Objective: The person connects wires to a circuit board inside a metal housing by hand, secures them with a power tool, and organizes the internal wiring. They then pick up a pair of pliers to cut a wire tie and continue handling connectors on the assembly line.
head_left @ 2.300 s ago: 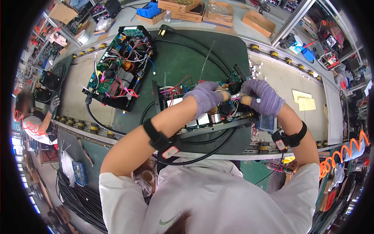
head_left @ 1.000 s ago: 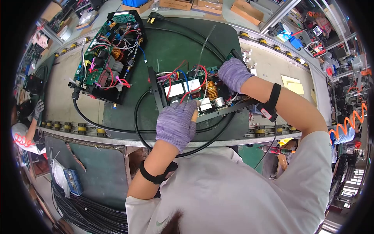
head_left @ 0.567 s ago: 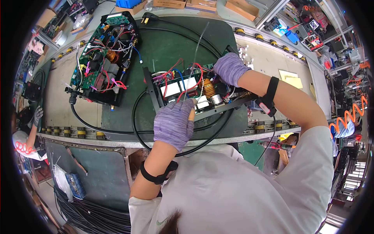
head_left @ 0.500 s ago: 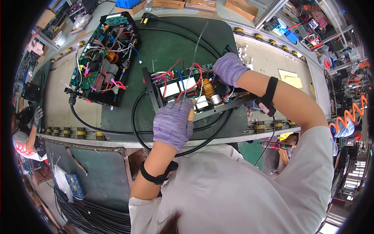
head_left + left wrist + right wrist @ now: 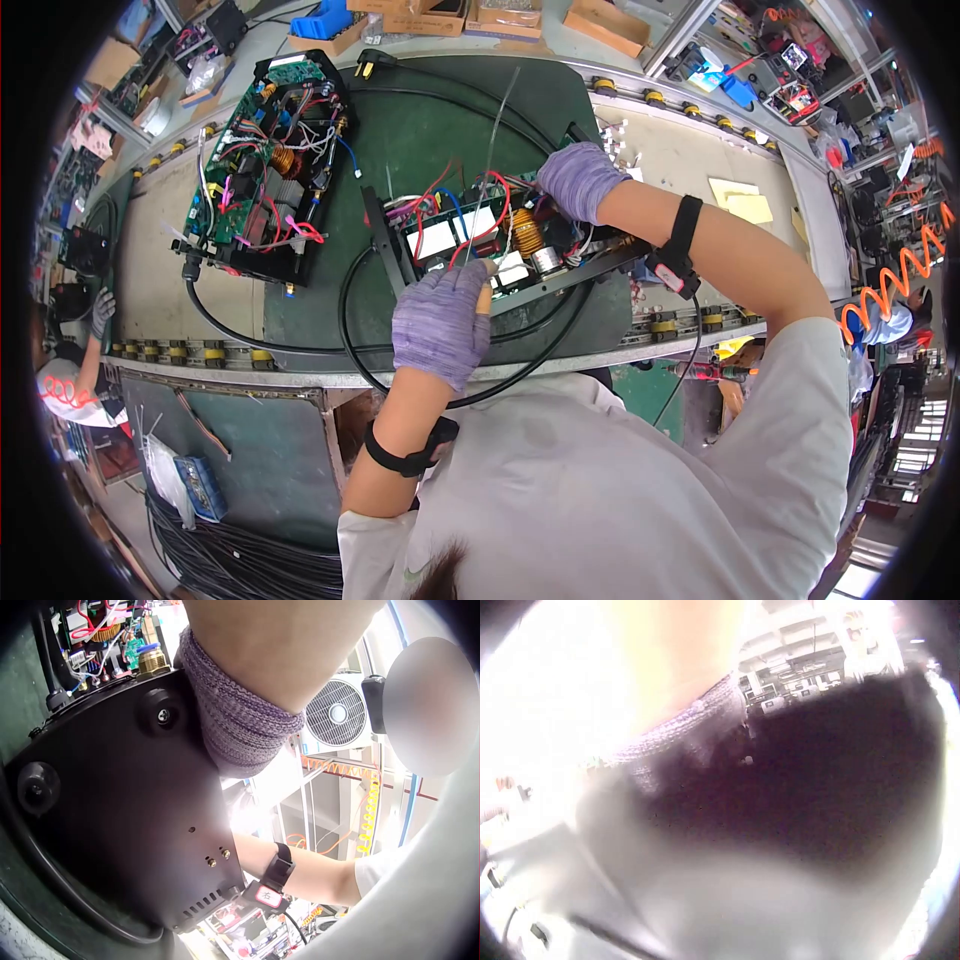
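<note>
An opened electronic unit point(image 5: 545, 290) with a black frame, red and blue wires and a copper coil point(image 5: 526, 232) stands in front of me. My left hand point(image 5: 440, 325), in a purple glove, is at its front edge. It pinches a long thin clear strip like a cable tie point(image 5: 492, 150), which rises across the unit. My gloved right hand point(image 5: 582, 182) is over the unit's right end, its fingertips hidden. In the left wrist view, a black panel point(image 5: 120, 802) with rubber feet lies beside the left glove's cuff point(image 5: 232, 727). The right wrist view is mostly dark and blurred.
A second opened unit point(image 5: 265, 170) stands at the left on the green mat point(image 5: 420, 125). Black cable point(image 5: 345, 310) loops round the front. Yellow paper point(image 5: 742, 200) and small white connectors lie at the right. Roller rails point(image 5: 215, 352) edge the line; another person's hand point(image 5: 103, 310) is far left.
My hands were together over the unit's right part and have parted. The left moved down and left to the front edge with the cable tie; the right moved up to the right end.
</note>
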A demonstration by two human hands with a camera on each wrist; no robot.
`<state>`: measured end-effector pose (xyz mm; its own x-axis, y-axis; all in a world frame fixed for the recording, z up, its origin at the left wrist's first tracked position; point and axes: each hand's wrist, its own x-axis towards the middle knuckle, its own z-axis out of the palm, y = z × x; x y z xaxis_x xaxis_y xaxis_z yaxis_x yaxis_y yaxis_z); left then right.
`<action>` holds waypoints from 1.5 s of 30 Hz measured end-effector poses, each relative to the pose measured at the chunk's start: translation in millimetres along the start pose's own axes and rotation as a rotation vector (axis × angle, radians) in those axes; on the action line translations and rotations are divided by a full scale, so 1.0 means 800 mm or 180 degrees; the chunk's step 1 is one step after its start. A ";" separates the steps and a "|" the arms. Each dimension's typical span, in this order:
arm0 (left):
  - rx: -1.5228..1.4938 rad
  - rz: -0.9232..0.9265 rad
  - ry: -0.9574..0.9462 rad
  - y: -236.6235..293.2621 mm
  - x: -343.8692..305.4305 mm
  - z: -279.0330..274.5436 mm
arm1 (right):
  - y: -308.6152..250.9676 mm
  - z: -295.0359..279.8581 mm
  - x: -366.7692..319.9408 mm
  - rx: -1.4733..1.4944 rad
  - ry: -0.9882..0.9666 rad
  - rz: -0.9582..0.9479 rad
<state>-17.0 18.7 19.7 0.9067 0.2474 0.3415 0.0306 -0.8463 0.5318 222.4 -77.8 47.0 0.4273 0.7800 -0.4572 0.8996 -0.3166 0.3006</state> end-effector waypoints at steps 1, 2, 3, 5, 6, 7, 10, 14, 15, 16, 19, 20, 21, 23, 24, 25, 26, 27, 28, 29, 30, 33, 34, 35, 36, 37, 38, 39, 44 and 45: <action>0.0011 0.0007 -0.0007 -0.001 0.000 0.001 | 0.004 -0.008 -0.005 0.0275 -0.0028 -0.0030; 0.0023 0.0015 -0.0020 -0.001 -0.001 0.000 | 0.009 -0.017 -0.011 0.0556 -0.0056 -0.0061; 0.0057 -0.0019 -0.0091 0.000 0.000 -0.002 | 0.015 -0.020 -0.015 0.0847 -0.0084 -0.0091; 0.0115 -0.0015 -0.0140 0.002 0.002 -0.004 | 0.027 -0.016 -0.022 0.1294 0.0104 -0.0206; 0.0140 -0.0001 -0.0175 0.003 0.003 -0.005 | 0.033 -0.012 -0.026 0.1525 0.0202 -0.0251; 0.0077 0.0020 -0.0127 0.002 0.003 -0.002 | 0.038 -0.010 -0.029 0.1760 0.0166 -0.0259; 0.0100 -0.0018 -0.0182 0.003 0.004 -0.003 | 0.044 -0.007 -0.041 0.2172 0.0077 -0.0249; 0.0087 -0.0061 -0.0238 0.005 0.006 -0.003 | 0.045 -0.023 -0.050 0.2479 -0.0220 0.0019; 0.0066 -0.0023 -0.0188 0.003 0.006 -0.002 | 0.047 -0.023 -0.047 0.2644 -0.0358 0.0055; 0.0048 -0.0018 -0.0202 0.004 0.006 -0.002 | 0.048 -0.023 -0.044 0.2801 -0.0496 0.0086; 0.0072 0.0151 -0.0083 -0.004 0.003 0.003 | 0.052 -0.020 -0.042 0.2926 -0.0419 0.0027; 0.0080 0.0169 -0.0048 -0.005 0.003 0.003 | 0.053 -0.020 -0.040 0.2731 -0.0332 -0.0087; 0.0080 0.0186 -0.0019 -0.005 0.003 0.003 | 0.053 -0.021 -0.039 0.2539 -0.0253 -0.0195; 0.0073 0.0067 -0.0123 0.002 0.005 -0.001 | 0.046 -0.030 -0.038 0.1730 -0.0078 -0.0283; 0.0049 0.0047 -0.0143 0.002 0.005 -0.002 | 0.039 -0.029 -0.032 0.1355 -0.0044 -0.0285; 0.0022 0.0033 -0.0170 0.002 0.005 -0.003 | 0.032 -0.025 -0.027 0.0986 -0.0014 -0.0282; -0.0002 0.0024 -0.0189 0.002 0.005 -0.003 | 0.027 -0.023 -0.024 0.0611 0.0023 -0.0278; -0.0020 0.0054 -0.0158 0.002 0.005 -0.002 | 0.022 -0.028 -0.024 0.0495 -0.0039 -0.0285; -0.0034 0.0081 -0.0125 0.001 0.005 -0.001 | 0.021 -0.028 -0.021 0.0270 -0.0111 -0.0318; -0.0045 0.0107 -0.0092 0.000 0.004 0.000 | 0.020 -0.025 -0.015 0.0045 -0.0183 -0.0354; -0.0007 0.0138 -0.0068 -0.003 0.003 0.001 | 0.019 -0.021 -0.011 -0.0176 -0.0256 -0.0387; 0.0046 0.0138 -0.0069 -0.004 0.002 0.003 | 0.018 -0.006 -0.005 -0.0155 0.0006 -0.0405; 0.0032 0.0067 -0.0130 0.000 0.004 -0.001 | 0.018 -0.002 -0.005 -0.0120 0.0119 -0.0394; 0.0019 0.0003 -0.0193 0.002 0.004 -0.003 | 0.019 0.001 -0.004 -0.0137 0.0097 -0.0381; 0.0009 0.0004 -0.0177 0.002 0.004 -0.002 | 0.018 0.000 -0.005 -0.0151 0.0072 -0.0364; -0.0004 0.0007 -0.0163 0.001 0.004 -0.001 | 0.018 -0.001 -0.007 -0.0164 0.0046 -0.0345; -0.0017 0.0009 -0.0147 0.001 0.004 0.000 | 0.017 -0.002 -0.009 -0.0107 0.0059 -0.0321; -0.0004 0.0015 -0.0156 0.001 0.004 0.000 | 0.015 -0.004 -0.011 -0.0053 0.0075 -0.0302; -0.0015 0.0017 -0.0141 -0.001 0.003 0.001 | 0.014 -0.002 -0.011 -0.0013 0.0121 -0.0449; -0.0015 0.0013 -0.0150 0.000 0.003 0.000 | 0.013 -0.001 -0.011 -0.0015 0.0121 -0.0450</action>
<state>-15.0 19.3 19.9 0.9256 0.2213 0.3069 0.0250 -0.8451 0.5340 228.1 -87.4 54.4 0.2926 0.8366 -0.4632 0.9501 -0.1997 0.2395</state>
